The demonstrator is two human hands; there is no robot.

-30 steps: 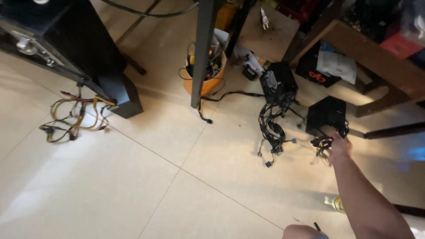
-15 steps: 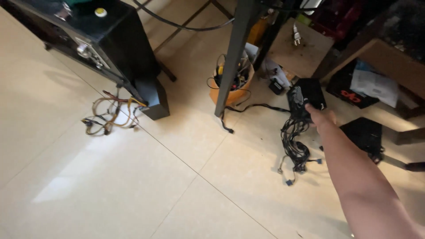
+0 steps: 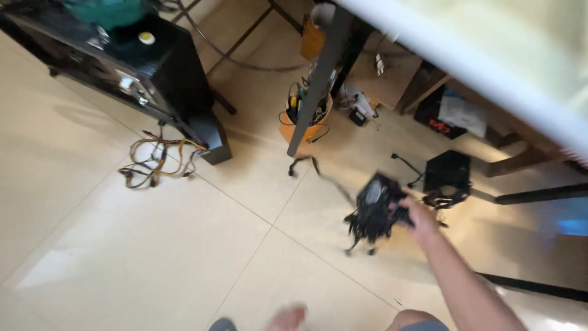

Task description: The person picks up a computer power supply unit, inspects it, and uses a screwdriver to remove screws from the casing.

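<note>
Lifted off the floor tiles (image 3: 153, 245) now, black power supply (image 3: 376, 205) hangs gripped in right hand (image 3: 419, 214).

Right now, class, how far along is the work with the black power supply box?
Done: the right hand has gripped the black power supply box and raised it off the beige tiled floor, cables dangling. In hand: carrying it. Left: a second black box lies on the floor.

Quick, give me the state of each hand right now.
Right hand: closed on the black power supply box, lifted off the floor, cables dangling.
Left hand: not in view.
</note>
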